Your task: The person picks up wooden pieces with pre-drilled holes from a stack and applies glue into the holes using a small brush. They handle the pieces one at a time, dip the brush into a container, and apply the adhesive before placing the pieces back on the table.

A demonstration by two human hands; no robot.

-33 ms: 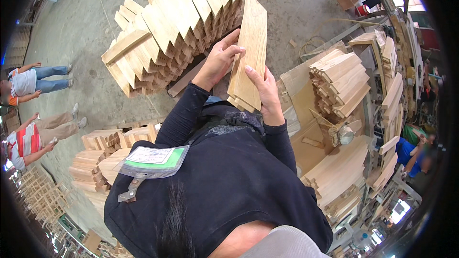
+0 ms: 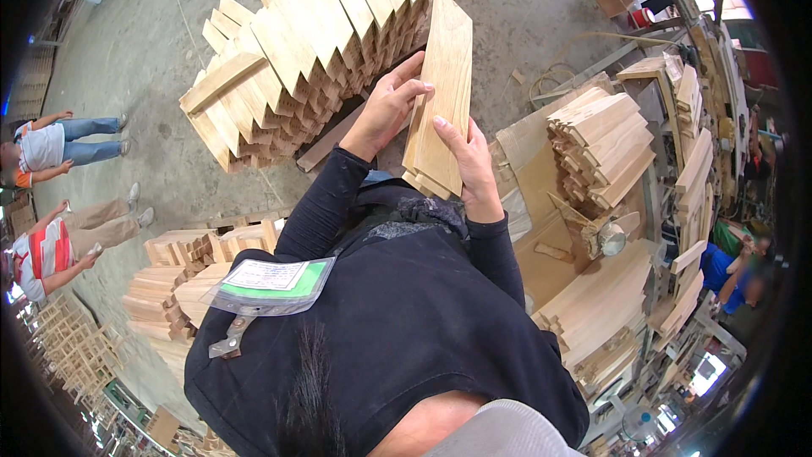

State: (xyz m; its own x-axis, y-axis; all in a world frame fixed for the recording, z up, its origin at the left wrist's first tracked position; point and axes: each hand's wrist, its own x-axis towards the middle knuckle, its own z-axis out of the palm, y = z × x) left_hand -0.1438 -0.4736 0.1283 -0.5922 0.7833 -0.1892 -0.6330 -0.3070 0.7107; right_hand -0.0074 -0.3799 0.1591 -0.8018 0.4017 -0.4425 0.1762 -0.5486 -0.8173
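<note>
Between my two hands I hold a pale wooden board (image 2: 443,89), tilted upright, with an angled far end and a stepped, notched near end. My left hand (image 2: 391,107) grips its left edge, the fingers partly hidden behind it and the thumb near its face. My right hand (image 2: 475,171) closes on the lower right edge, thumb laid on the face. Just beyond my left hand rises a large stack of similar pointed boards (image 2: 313,25), with one board (image 2: 222,83) lying across its top at the left.
To my right, a workbench (image 2: 529,131) carries a pile of cut boards (image 2: 600,140), a round metal-capped machine part (image 2: 611,239) and wider boards (image 2: 605,300). More wood stacks (image 2: 161,288) stand at my left. Two people (image 2: 72,250) stand on the concrete floor (image 2: 169,110) farther left; another person (image 2: 727,275) is at far right.
</note>
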